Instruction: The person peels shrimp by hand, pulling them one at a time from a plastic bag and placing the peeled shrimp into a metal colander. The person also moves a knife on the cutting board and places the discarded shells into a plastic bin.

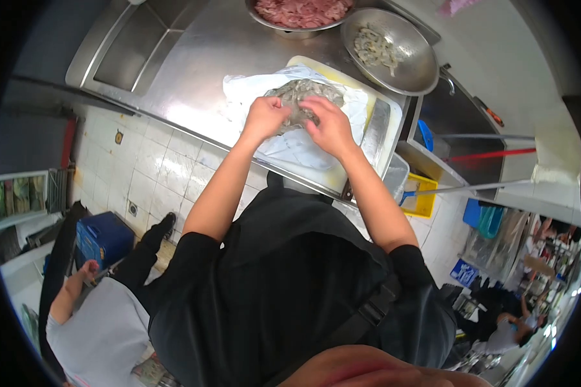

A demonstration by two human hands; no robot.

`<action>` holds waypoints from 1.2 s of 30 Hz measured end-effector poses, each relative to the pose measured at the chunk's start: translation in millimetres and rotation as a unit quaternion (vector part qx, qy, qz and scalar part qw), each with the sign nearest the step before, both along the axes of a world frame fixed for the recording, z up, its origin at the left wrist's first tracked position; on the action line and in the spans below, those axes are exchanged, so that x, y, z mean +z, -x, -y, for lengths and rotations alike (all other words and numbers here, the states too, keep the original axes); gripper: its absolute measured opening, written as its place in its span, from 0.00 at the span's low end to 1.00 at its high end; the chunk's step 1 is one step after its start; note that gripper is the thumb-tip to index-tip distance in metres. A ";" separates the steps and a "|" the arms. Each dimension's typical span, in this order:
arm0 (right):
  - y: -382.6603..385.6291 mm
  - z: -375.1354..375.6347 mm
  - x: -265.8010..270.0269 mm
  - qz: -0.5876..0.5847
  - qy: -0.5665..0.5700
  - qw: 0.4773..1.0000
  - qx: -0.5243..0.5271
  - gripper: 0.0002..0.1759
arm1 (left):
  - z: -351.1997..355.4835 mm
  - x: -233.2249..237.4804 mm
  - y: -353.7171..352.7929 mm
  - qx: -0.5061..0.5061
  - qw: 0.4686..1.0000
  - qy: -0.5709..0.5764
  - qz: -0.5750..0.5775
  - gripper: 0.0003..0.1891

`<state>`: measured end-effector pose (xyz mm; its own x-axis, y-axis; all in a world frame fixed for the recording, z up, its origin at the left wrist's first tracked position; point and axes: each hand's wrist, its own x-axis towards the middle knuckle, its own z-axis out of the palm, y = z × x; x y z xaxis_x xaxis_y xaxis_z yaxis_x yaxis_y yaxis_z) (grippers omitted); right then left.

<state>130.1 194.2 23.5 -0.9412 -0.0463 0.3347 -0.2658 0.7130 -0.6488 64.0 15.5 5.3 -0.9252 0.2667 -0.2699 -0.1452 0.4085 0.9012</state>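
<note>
Clothing (pixel 297 284), fingers (pixel 323 106) on grey pile (pixel 297 116)

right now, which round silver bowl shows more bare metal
The round silver bowl at right, holding pale pieces; the other bowl is mostly covered by pink meat.

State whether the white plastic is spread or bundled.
Spread, though wrinkled: the white plastic extends out around the grey pile, over the pale board.

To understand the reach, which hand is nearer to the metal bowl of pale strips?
Right. The right hand is at the right side of the grey pile, apart from the metal bowl; the left hand is at the pile's left side, farther away.
</note>
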 end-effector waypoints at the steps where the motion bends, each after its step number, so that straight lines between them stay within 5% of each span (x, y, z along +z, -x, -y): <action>1: 0.3 0.4 7.0 -0.073 -0.016 0.996 0.040 0.19 | -1.2 2.0 -1.1 0.003 0.994 -0.093 0.063 0.09; 2: -0.2 -1.5 7.8 -0.076 -0.016 0.997 0.027 0.19 | -3.4 5.9 -1.0 -0.010 0.994 -0.091 0.060 0.09; 5: 1.7 -11.8 13.3 -0.045 -0.023 0.998 0.047 0.20 | -8.9 19.8 1.9 0.008 0.910 -0.325 0.258 0.06; 8: 0.7 -23.8 17.8 -0.002 -0.032 0.999 0.019 0.18 | -20.0 22.7 0.0 0.015 0.861 -0.383 0.333 0.08; 9: -2.2 -27.1 21.0 0.013 -0.016 1.000 -0.002 0.16 | -24.2 25.1 -2.2 0.008 0.918 -0.303 0.256 0.12; 10: -3.1 -30.6 25.4 0.026 0.000 0.999 -0.023 0.14 | -31.5 20.7 -3.9 0.001 0.920 -0.301 0.252 0.12; 12: -3.6 -39.6 39.5 0.062 0.061 0.996 -0.038 0.13 | -47.7 15.9 -11.2 -0.014 0.976 -0.144 -0.163 0.14; 13: -7.4 -43.0 43.7 0.105 0.122 0.986 -0.047 0.12 | -48.5 22.0 -15.3 -0.061 0.975 -0.090 -0.193 0.14; 17: -10.9 -55.1 46.3 0.118 0.177 0.977 -0.028 0.14 | -61.0 40.5 -17.2 -0.160 0.971 -0.032 -0.175 0.12; 20: -16.9 -57.2 61.4 0.090 0.047 0.991 -0.083 0.17 | -72.9 56.0 -25.2 -0.149 0.977 0.005 -0.152 0.13; 22: -17.5 -55.1 64.0 -0.002 -0.062 0.997 -0.040 0.17 | -81.9 49.4 -28.5 -0.160 0.978 -0.081 -0.105 0.13; 36: -7.9 -59.2 68.4 0.058 0.006 0.998 -0.030 0.17 | -84.7 71.0 -42.1 -0.122 0.980 -0.099 -0.119 0.14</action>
<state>138.0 253.3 91.9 -0.9745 0.0146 0.2238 -0.1455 0.7180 -0.6807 106.1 100.2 76.3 -0.8582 0.5127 0.0253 0.1586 0.2179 0.9630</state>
